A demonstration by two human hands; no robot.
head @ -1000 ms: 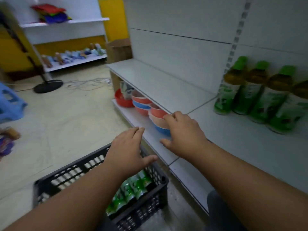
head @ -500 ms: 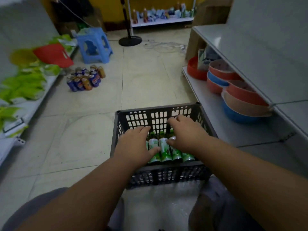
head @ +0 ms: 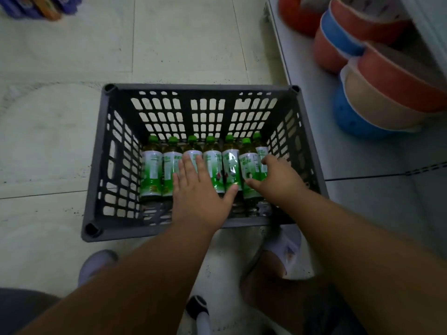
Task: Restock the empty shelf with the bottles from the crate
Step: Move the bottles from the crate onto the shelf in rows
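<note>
Where the view is nearest, two bare forearms are seen reaching forward over a pair of pale slippers (head: 283, 247) on the tiled floor (head: 169, 44). Just beyond, a dark grey slatted crate (head: 96, 165) is set on the floor, close beside the white bottom shelf (head: 314, 141). Seven green-capped bottles (head: 151, 172) with green and white labels are laid side by side along the crate's bottom, caps pointed away. The left hand (head: 200, 192) is spread flat over the middle bottles, its fingers straight and its thumb stretched out to the right; nothing is gripped by it. The right hand (head: 275, 180) is lowered onto the bottles at the right end, its fingers bent down around one, thumb at that bottle's left side, though whether a firm hold is had cannot be told. Farther off to the right, stacked bowls (head: 377, 97) in red, blue and beige are kept on the bottom shelf. At the far left corner, a few blurred cans (head: 41, 6) are left on the floor.
</note>
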